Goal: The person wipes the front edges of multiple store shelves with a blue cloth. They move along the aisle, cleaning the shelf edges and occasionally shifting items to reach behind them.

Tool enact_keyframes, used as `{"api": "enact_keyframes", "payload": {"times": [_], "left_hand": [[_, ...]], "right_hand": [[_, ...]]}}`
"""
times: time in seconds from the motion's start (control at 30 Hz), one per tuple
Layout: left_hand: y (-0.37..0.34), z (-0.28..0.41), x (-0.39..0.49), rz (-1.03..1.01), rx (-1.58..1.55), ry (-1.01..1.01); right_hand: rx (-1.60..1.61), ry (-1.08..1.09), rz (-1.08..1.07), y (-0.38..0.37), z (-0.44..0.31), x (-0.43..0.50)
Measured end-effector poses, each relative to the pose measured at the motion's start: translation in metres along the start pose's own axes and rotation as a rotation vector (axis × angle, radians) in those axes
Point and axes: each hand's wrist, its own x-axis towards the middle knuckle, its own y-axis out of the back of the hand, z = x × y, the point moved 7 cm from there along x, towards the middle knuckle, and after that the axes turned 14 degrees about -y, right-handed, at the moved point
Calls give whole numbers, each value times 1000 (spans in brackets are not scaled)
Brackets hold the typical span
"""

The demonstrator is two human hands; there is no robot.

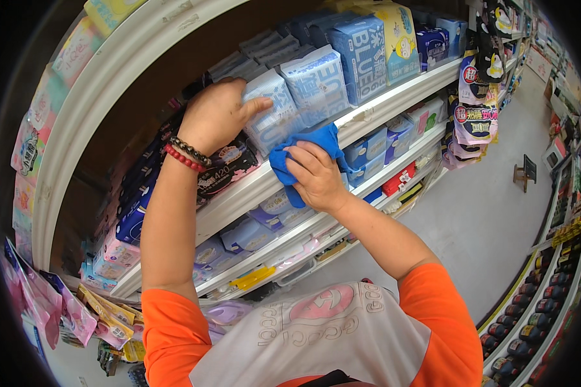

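My left hand (222, 113), with two beaded bracelets at its wrist, rests on the upper left corner of a light blue and white plastic package (271, 109), thumb on its front. Bunched in my right hand (314, 174) is a blue cloth (319, 138), pressed at the front edge of a white shelf (368, 116). A second blue and white package (317, 80) stands beside the first, then a taller blue one (360, 60). Below my left hand lies a black package with pink print (230, 167).
Lower shelves hold blue packages (368, 150) and a red package (399, 179). Pouches (477, 116) hang at the right end of the shelf, more pouches (72, 309) at the lower left. Across the grey floor (469, 217) are shelves of dark bottles (537, 319) and a small easel-like stand (525, 172).
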Motion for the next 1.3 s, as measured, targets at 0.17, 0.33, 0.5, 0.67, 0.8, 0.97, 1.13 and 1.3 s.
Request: {"api": "enact_keyframes", "payload": {"times": [0.17, 0.33, 0.5, 0.67, 0.8, 0.97, 1.13, 1.3], "left_hand": [[3, 3, 4, 13, 12, -86], [14, 14, 12, -12, 160, -69], [2, 51, 54, 269, 93, -215], [-17, 59, 69, 93, 234, -131], [-19, 59, 71, 46, 188, -76], [-19, 62, 69, 25, 191, -88], [6, 74, 76, 236, 183, -198], [5, 102, 125, 360, 114, -253]], "right_hand": [[3, 1, -1, -3, 1, -1], [28, 2, 31, -6, 2, -3], [-6, 24, 7, -8, 5, -3], [-10, 37, 10, -5, 7, -3], [4, 27, 12, -4, 6, -3], [34, 10, 5, -4, 6, -2], [26, 5, 33, -5, 4, -2], [12, 21, 69, -5, 5, -1]]}}
